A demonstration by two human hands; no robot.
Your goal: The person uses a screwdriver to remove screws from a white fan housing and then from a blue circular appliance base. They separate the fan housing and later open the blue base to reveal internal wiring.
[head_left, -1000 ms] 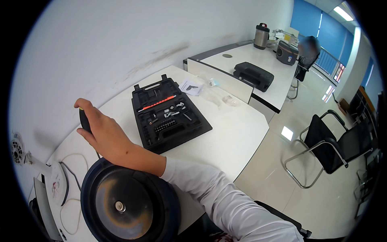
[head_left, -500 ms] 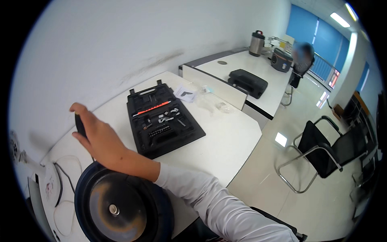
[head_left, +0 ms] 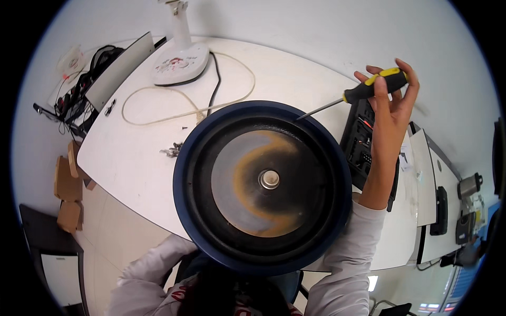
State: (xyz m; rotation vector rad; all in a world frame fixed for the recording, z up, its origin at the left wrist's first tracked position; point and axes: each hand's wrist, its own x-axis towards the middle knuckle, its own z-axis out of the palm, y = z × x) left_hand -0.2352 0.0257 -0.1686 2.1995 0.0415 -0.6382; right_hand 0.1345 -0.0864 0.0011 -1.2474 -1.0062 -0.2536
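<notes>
My right hand (head_left: 389, 105) holds up a screwdriver (head_left: 363, 91) by its black and yellow handle, fingers closed around it. Its thin metal shaft slants down to the left, and the tip appears over the rim of a round dark blue appliance (head_left: 184, 210). Inside that rim is a grey and brown-stained heating plate (head_left: 226, 195) with a silver button (head_left: 270, 179) at its centre. My left sleeve (head_left: 153, 268) reaches toward the appliance's near left side; the left hand itself is hidden. Behind my right forearm lies an open black tool case (head_left: 359, 142), partly covered.
Several small metal parts (head_left: 173, 150) and a tiny screw (head_left: 184, 128) lie left of the appliance. Farther back are a white fan base (head_left: 182, 63) and a looped pale cable (head_left: 132, 124). Cardboard boxes (head_left: 68, 184) and a chair (head_left: 58, 263) stand beyond the left table edge.
The view has swung left and down, so the appliance now sits in the middle. My right hand, still holding the screwdriver, now shows its shaft over the rim.
</notes>
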